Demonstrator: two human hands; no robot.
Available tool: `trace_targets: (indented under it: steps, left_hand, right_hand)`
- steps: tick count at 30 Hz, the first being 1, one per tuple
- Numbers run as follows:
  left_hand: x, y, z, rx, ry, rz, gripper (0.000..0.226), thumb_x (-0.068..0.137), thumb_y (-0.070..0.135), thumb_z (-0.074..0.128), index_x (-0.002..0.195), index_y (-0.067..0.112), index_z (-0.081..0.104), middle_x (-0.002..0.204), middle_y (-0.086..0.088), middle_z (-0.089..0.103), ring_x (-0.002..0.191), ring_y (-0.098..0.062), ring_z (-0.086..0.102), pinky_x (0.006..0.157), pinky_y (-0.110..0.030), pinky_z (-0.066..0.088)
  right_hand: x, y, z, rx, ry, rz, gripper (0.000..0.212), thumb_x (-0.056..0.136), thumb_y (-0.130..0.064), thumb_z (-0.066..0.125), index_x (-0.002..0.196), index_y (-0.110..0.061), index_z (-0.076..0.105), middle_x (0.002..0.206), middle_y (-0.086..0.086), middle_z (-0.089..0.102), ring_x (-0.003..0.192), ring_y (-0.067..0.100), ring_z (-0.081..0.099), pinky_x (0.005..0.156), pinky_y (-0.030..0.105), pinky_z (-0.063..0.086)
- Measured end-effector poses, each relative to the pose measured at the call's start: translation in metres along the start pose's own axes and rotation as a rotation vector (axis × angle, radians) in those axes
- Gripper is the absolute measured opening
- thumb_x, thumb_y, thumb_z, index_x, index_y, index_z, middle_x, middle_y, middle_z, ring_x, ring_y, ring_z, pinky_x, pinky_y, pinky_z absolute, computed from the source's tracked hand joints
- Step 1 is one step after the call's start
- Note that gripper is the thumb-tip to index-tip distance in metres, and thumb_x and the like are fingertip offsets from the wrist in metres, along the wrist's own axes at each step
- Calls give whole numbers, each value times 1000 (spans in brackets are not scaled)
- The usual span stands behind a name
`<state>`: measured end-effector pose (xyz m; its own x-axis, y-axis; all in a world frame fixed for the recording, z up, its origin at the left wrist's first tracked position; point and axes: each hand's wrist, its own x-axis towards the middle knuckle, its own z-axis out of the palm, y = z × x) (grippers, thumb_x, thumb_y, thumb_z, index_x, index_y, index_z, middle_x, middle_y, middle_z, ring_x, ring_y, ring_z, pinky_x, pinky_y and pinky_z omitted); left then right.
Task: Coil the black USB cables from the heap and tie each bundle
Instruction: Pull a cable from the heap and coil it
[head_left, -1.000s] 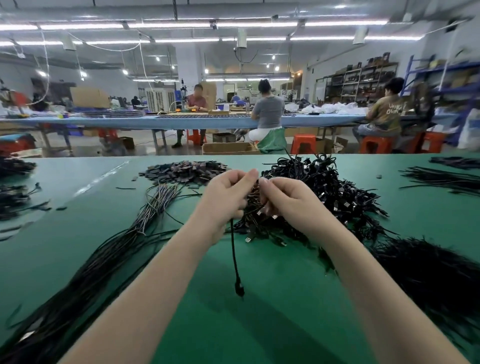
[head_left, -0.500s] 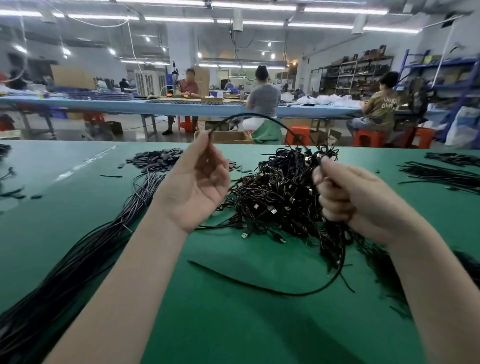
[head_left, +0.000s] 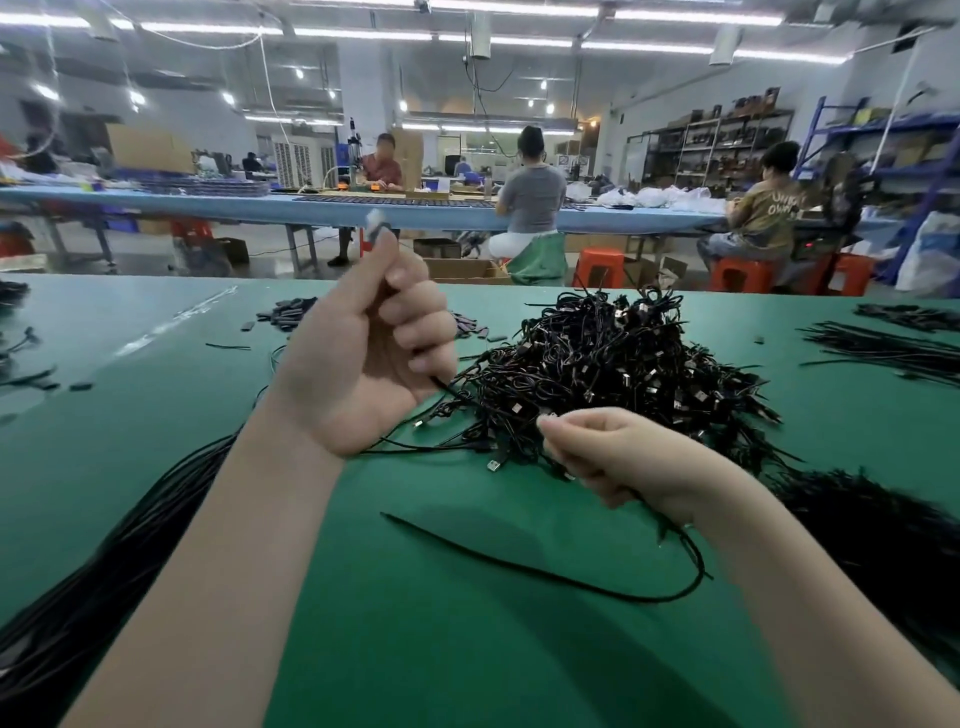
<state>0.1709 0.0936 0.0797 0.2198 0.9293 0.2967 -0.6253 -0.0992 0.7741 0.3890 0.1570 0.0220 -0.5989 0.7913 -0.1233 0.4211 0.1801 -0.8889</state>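
Note:
A heap of tied black USB cable bundles (head_left: 618, 364) lies on the green table (head_left: 441, 649) ahead of me. My left hand (head_left: 363, 364) is raised above the table, fingers curled round one end of a black cable; its plug (head_left: 375, 224) sticks up past my thumb. My right hand (head_left: 618, 457) is lower, at the heap's near edge, gripping the same cable. From under it the loose cable (head_left: 545, 574) sweeps in a long curve across the table toward the left.
A thick bunch of straight black cables (head_left: 104, 561) runs along the left. More dark cables (head_left: 883, 525) lie at the right, with thin ones (head_left: 883, 353) at the far right and small black pieces (head_left: 291, 314) behind my left hand. People sit at a long blue bench beyond.
My hands drew apart, then my right hand dropped to the heap's near edge while my left closed round the cable's end. The arc of cable overhead is gone; the loop lies on the table.

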Motion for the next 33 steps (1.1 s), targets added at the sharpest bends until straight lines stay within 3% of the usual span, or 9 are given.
trace_targets:
  steps: [3,8,12,16,21,24,27,30,33]
  left_hand:
    - [-6,-10,0,421,-161,-206,35,86,45,54,63,20,65,61,4,58,57,-8,53,54,-18,46]
    - [3,-33,8,989,-82,-330,51,96,46,37,96,12,75,97,2,75,91,-11,70,80,-19,55]
    - [11,-30,11,850,176,-40,49,90,54,34,89,19,68,100,3,74,96,-12,70,81,-22,57]
    - [6,0,8,95,126,139,62,102,47,23,100,11,73,98,-4,75,85,-14,72,64,-19,56]
    - [-20,20,2,510,-76,-68,55,93,48,38,63,18,73,47,4,59,36,-5,51,39,-14,39]
    - [-16,5,3,1035,-155,-422,59,95,54,35,91,12,77,77,-8,75,59,-15,69,51,-16,51]
    - [1,-16,9,906,106,-227,49,101,45,29,107,13,67,99,1,75,91,-11,71,81,-23,57]
    - [9,-14,11,366,162,-13,55,103,44,25,112,8,65,104,-5,74,93,-14,71,71,-20,57]
    - [-2,4,7,191,32,114,57,102,46,28,95,16,76,78,4,72,69,-9,68,59,-17,52]
  right_hand:
    - [-4,-8,-11,36,214,-43,39,94,-44,50,67,-15,51,51,-7,35,42,10,27,42,21,25]
    - [-24,-34,-6,176,291,-223,36,97,-38,47,71,-18,61,49,-10,37,42,9,31,44,22,29]
    - [-28,-40,19,282,-28,-364,33,102,-32,40,84,-26,66,54,-8,39,46,9,36,46,19,36]
    - [-14,-21,29,174,-361,-239,29,100,-35,42,90,-23,67,61,-8,45,55,11,46,61,26,47]
    - [3,-9,18,-115,217,-166,41,88,-49,56,66,-15,56,58,1,43,53,14,41,55,29,42]
    - [-3,-20,12,-1,416,-347,40,88,-53,55,66,-20,57,55,-2,40,49,13,34,48,23,31]
    - [-10,-31,26,165,214,-499,29,98,-37,47,78,-24,63,54,-8,41,47,9,35,46,21,31]
    - [-6,-23,41,197,-49,-415,26,100,-35,42,87,-26,64,56,-16,43,50,7,38,51,22,35]
    - [3,-2,41,40,-156,-204,28,101,-34,42,84,-24,62,60,-13,41,52,9,35,54,26,35]
